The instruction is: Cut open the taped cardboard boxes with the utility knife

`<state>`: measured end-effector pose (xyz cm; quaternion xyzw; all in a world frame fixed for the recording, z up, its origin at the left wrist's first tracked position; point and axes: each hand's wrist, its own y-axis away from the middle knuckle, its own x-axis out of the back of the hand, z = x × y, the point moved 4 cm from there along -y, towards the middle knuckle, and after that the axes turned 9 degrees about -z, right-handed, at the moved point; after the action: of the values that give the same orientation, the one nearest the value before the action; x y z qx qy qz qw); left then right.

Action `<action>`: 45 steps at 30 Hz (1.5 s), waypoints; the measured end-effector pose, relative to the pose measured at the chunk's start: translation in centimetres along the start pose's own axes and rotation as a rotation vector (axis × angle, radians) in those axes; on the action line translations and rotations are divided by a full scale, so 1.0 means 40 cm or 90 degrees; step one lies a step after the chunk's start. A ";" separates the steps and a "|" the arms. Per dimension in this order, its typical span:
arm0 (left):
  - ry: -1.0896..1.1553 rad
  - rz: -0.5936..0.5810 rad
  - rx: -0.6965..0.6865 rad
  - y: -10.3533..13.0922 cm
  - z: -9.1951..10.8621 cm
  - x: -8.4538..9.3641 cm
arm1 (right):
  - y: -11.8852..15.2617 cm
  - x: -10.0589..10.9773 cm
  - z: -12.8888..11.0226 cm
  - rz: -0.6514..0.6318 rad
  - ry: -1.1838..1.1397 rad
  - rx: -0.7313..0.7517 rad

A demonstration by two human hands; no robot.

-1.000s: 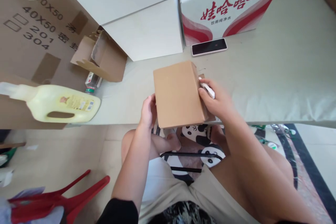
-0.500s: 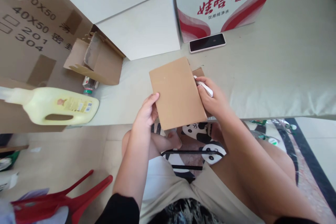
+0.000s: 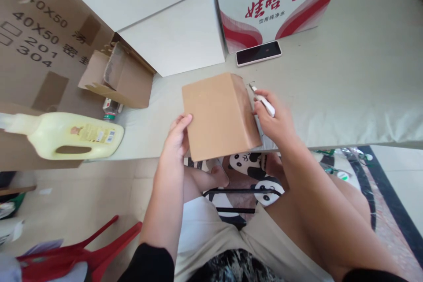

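A small brown cardboard box (image 3: 214, 116) rests near the front edge of the cloth-covered surface, its right side face showing. My left hand (image 3: 178, 134) grips the box's left edge, thumb on the top face and the other fingers partly hidden beside and below it. In my right hand (image 3: 272, 114) is a white-handled utility knife (image 3: 265, 103), its blade end pointing up and left. The knife is just right of the box, apart from its side. Fingers of the right hand wrap round the handle.
A phone (image 3: 258, 53) lies beyond the box, before a white and red carton (image 3: 271, 9). White boxes (image 3: 175, 35) stand at the back. To the left are an open cardboard box (image 3: 128, 77), a small bottle (image 3: 110, 108) and a yellow jug (image 3: 76, 136). A red stool (image 3: 66, 253) stands below left.
My right hand with the utility knife has moved right, away from the box. The box has shifted slightly left and turned, so its right side face now shows. My left hand moved along with it.
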<state>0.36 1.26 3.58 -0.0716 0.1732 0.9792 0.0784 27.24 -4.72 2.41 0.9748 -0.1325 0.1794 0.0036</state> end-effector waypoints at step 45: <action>-1.086 -0.258 -0.524 0.154 0.056 -0.154 | 0.046 0.106 -0.164 -0.314 -0.035 0.198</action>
<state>5.01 -4.46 8.72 0.6125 -0.3141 0.6540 0.3140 28.28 -7.22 9.98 0.9708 0.1378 0.1651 -0.1062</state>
